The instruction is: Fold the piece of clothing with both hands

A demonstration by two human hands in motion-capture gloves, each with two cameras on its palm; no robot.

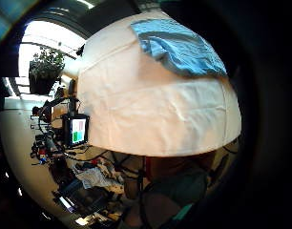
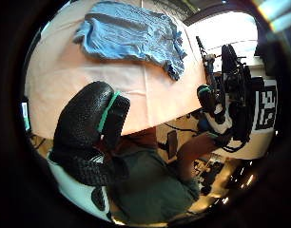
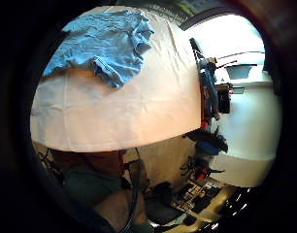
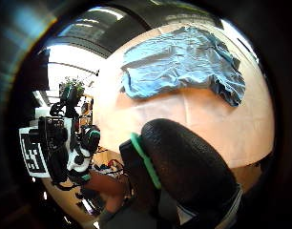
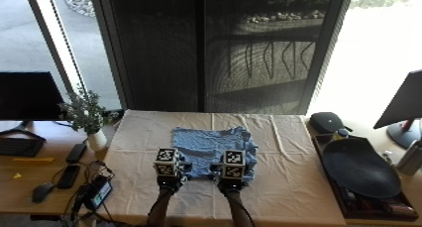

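A light blue garment (image 5: 211,143) lies spread and rumpled on the white-covered table (image 5: 290,157), near its middle. My left hand (image 5: 169,182) and right hand (image 5: 230,184) hover side by side at the garment's near edge, a little above the cloth. The palm views show the garment (image 2: 131,35) (image 4: 184,62) (image 1: 179,47) (image 3: 102,46) lying flat some way off, with nothing between it and the palms. The left thumb (image 2: 88,128) and the right thumb (image 4: 184,167) hang relaxed. Neither hand holds anything.
A potted plant (image 5: 84,115) stands at the table's left edge. A side desk on the left carries a monitor (image 5: 29,95), a mouse and cables. On the right lie a black pouch (image 5: 328,121) and a large dark dish (image 5: 359,172).
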